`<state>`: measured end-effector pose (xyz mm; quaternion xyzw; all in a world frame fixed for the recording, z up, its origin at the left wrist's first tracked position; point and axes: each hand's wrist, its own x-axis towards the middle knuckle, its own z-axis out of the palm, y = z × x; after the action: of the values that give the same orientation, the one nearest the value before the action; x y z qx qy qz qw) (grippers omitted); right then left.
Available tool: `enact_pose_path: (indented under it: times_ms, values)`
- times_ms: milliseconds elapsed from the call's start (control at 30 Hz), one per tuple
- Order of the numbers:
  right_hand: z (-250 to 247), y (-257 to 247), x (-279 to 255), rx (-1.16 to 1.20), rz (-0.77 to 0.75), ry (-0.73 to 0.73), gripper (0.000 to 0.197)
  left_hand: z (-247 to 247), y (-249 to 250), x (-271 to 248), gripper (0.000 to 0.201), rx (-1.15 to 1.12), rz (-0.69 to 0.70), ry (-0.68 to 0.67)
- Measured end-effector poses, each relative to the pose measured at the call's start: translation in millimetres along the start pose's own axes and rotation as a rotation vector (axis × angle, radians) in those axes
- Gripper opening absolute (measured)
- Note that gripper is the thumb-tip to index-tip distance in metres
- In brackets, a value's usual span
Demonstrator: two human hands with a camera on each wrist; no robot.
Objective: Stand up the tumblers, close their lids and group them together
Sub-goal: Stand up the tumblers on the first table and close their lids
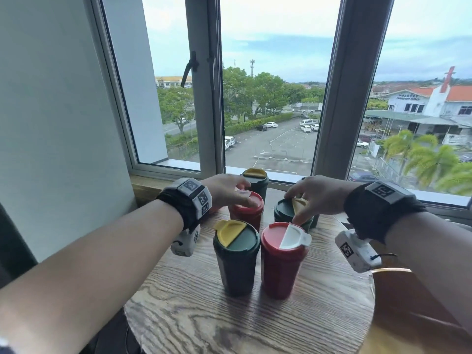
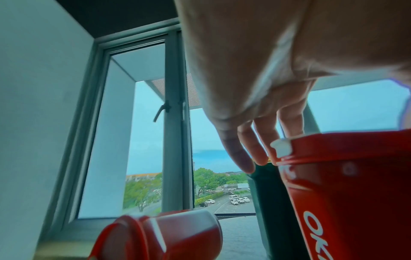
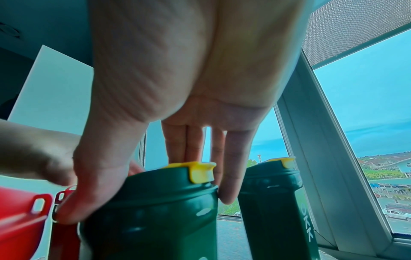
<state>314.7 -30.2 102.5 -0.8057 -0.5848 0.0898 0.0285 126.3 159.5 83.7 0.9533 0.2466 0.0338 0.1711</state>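
Observation:
Several tumblers stand on the round wooden table [image 1: 255, 328]. My left hand [image 1: 247, 195] lies over the lid of a red tumbler [image 1: 246, 213], thumb on top, straight fingers [image 2: 255, 149] hanging past the rim of the red tumbler [image 2: 347, 184]. My right hand [image 1: 293, 205] grips a green tumbler [image 1: 283, 213] from above, thumb and little finger against its sides. Its yellow flap [image 3: 201, 170] shows above the green tumbler [image 3: 151, 211]. Another red tumbler [image 2: 160, 234] lies on its side by the window. In front stand a green tumbler [image 1: 236, 259] and a red tumbler [image 1: 281, 261].
More green tumblers stand at the back, one by the sill [image 1: 255, 180] and one right of my right hand [image 3: 273, 202]. The window frame [image 1: 207, 98] and sill run just behind the table. A white wall [image 1: 51, 123] stands at the left.

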Motion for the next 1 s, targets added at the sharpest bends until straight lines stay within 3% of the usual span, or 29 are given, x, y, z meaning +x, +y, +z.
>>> enact_pose_path:
  times_ms: [67, 167, 300, 467, 667, 833, 1000]
  values:
    - [0.4, 0.5, 1.1, 0.0, 0.005, 0.001, 0.082, -7.1, -19.0, -4.1, 0.066, -0.047, -0.015, 0.107]
    - [1.0, 0.8, 1.9, 0.005, 0.006, 0.002, 0.082, -9.3, -58.9, -9.1, 0.05, 0.119, -0.146, 0.252]
    - [1.6, 0.2, 2.0, 0.0, 0.003, 0.005, 0.082, 10.1, -97.2, -12.2, 0.071, 0.392, -0.361, 0.111]
    - [0.7, 0.1, 1.4, -0.003, 0.007, -0.002, 0.082, 37.8, -121.3, -12.8, 0.085, 0.185, -0.485, 0.151]
    - [0.7, -0.9, 0.0, 0.001, 0.008, -0.002, 0.082, 39.1, -118.0, -19.1, 0.085, 0.044, -0.47, 0.293]
    - [-1.3, -3.7, -2.9, -0.001, 0.013, -0.009, 0.081, 6.7, -94.8, -32.7, 0.079, -0.022, -0.337, 0.398]
    - [-2.0, -6.2, -2.7, -0.014, 0.021, -0.003, 0.08, -16.2, -64.1, -48.1, 0.077, 0.001, -0.236, 0.275]
